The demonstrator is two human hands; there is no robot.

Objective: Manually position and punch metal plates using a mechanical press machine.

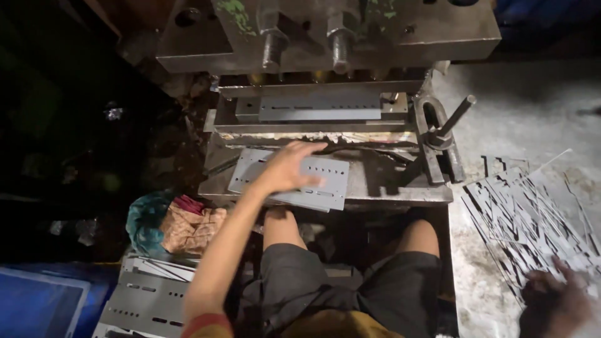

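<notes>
The left hand [289, 168] stretches forward, palm down, fingers spread flat. The right hand [554, 300] hangs low at the right, fingers loosely curled.

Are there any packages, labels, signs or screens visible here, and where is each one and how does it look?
None: no package, label, sign or screen shows.
Nearest to a marking: green paint smears on the press top, irregular patches.
Left hand lies on a grey punched metal plate on the press bed, bare of any label.
Right hand touches a pile of grey metal offcuts at right, also unmarked.
</notes>
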